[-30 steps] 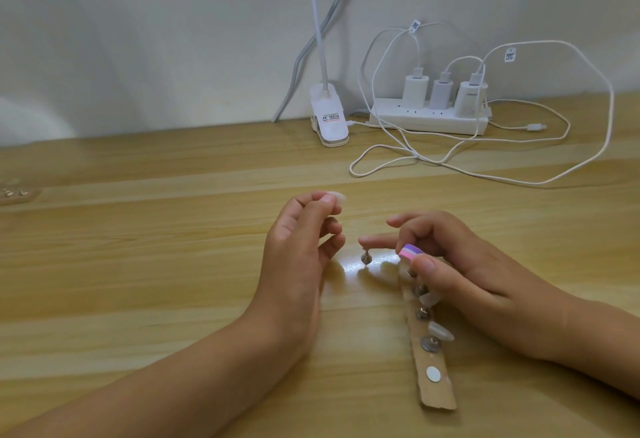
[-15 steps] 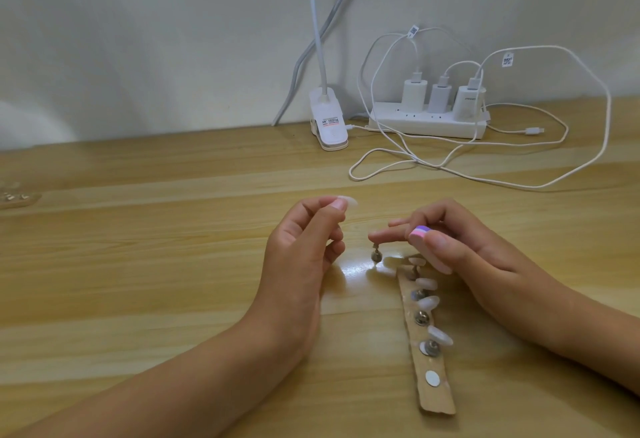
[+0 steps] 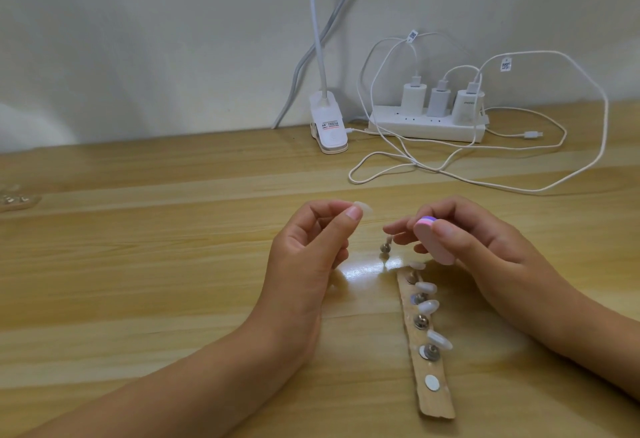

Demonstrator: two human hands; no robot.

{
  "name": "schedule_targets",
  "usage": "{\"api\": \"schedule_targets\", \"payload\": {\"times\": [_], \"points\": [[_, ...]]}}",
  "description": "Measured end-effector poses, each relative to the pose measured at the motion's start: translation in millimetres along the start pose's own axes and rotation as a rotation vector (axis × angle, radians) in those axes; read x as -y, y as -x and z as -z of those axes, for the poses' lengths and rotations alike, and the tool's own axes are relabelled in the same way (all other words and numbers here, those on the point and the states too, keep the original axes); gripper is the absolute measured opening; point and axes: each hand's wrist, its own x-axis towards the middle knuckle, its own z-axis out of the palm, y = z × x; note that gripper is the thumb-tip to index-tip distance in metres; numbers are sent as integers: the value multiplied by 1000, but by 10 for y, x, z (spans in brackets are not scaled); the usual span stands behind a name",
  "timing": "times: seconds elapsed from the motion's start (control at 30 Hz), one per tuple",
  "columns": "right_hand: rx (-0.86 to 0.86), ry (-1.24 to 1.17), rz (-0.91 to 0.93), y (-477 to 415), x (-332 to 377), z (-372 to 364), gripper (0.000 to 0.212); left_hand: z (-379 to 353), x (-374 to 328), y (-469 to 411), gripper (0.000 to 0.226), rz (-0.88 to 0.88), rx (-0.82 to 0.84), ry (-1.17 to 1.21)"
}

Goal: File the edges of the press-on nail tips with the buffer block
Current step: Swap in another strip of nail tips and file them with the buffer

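My left hand pinches a clear press-on nail tip between thumb and fingers, raised above the wooden table. My right hand grips a pink buffer block with a purple end, thumb on its top. The same hand's fingertips also hold a small metal stand hanging just above the table. Below the right hand lies a cardboard strip with several metal stands, three of them carrying clear nail tips.
A white power strip with three chargers and looping white cables sits at the back by the wall. A white lamp clip stands left of it. A small clear object lies at the table's far left edge.
My right hand has lifted off the cardboard strip and moved up, taking the buffer block and the small metal stand with it. My left hand has kept its pinch on the nail tip.
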Motion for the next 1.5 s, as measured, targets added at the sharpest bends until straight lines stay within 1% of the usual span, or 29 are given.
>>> {"api": "schedule_targets", "payload": {"times": [0.1, 0.17, 0.3, 0.33, 0.43, 0.5, 0.6, 0.77, 0.83, 0.87, 0.93, 1.03, 1.17, 1.33, 1.5], "points": [[-45, 29, 8, -10, 32, 0, 20, 6, 0, 7, 15, -12, 18, -13], [-74, -29, 11, 0, 47, 4, 20, 13, -1, 8, 19, -21, 37, -22], [-44, -104, 81, 44, 82, 2, 18, 5, 2, 12, 5, -56, 79, -64], [-17, -114, 80, 50, 85, -6, 19, -5, -2, 19, 3, -68, 95, -68], [52, -117, 78, 56, 73, -32, 36, -29, -19, 60, 4, -100, 166, -43], [65, -113, 83, 50, 81, -45, 38, -46, -41, 75, 4, -103, 215, -17], [63, -84, 122, 42, 87, -47, 33, -61, -62, 86, 10, -83, 271, -38], [75, -79, 145, 43, 52, -17, 31, -42, -82, 67, 6, -10, 334, -115], [93, -51, 170, 43, 35, -21, 29, -38, -79, 58, 16, -2, 345, -139], [101, -37, 187, 44, 24, -24, 29, -39, -74, 55, 18, 3, 350, -143], [98, -12, 222, 44, 10, -27, 29, -41, -78, 47, 14, 11, 357, -164], [46, 18, 283, 39, -6, -18, 26, -31, -71, 43, 11, 17, 383, -194], [-13, 41, 368, 28, -22, 0, 24, -30, -80, 65, 8, -6, 470, -206], [-34, 156, 440, 10, -37, 7, 24, -25, -70, 48, 7, -27, 398, -135], [-3, 76, 418, -5, -48, -9, 27, -19, -66, 45, 6, -27, 361, -115]]}}
